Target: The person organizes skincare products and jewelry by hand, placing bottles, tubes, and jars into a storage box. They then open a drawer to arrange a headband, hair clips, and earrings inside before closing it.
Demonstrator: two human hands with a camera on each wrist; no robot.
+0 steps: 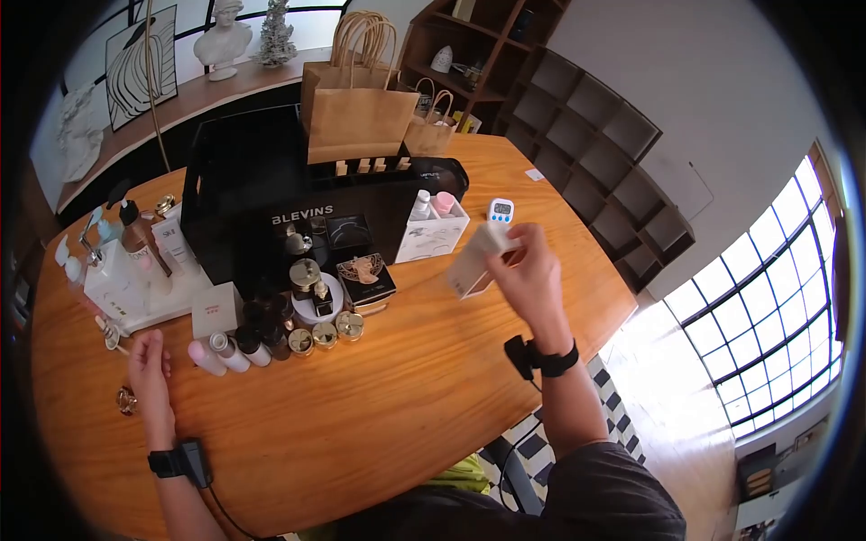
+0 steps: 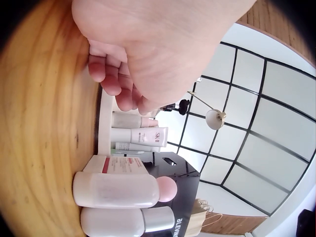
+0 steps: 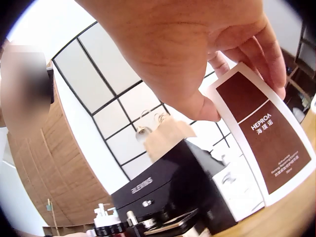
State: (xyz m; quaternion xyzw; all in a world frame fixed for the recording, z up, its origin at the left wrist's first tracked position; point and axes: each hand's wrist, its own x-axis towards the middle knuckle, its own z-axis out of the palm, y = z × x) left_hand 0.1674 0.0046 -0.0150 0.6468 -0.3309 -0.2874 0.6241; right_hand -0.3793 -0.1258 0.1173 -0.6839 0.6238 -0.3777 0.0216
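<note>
My right hand [image 1: 532, 281] holds a white cosmetics box [image 1: 467, 266] near its top, between thumb and fingers, over the right side of the table. In the right wrist view the box [image 3: 270, 140] is tilted and shows a brown front lettered HEPROA. Just beyond it stand a small digital timer [image 1: 501, 210] and a white marbled holder [image 1: 433, 238] with bottles in it. At the left, my left hand [image 1: 152, 383] rests on the table with relaxed fingers and nothing in it. A white-and-pink bottle [image 2: 116, 189] stands close to that hand.
A black BLEVINS case [image 1: 271, 194] fills the table's middle back, with paper bags [image 1: 361, 122] behind it. Several small bottles and gold-lidded jars [image 1: 350, 325] line its front. Pump bottles crowd a white tray [image 1: 162, 311] at the left. A chair [image 1: 514, 464] stands by the near edge.
</note>
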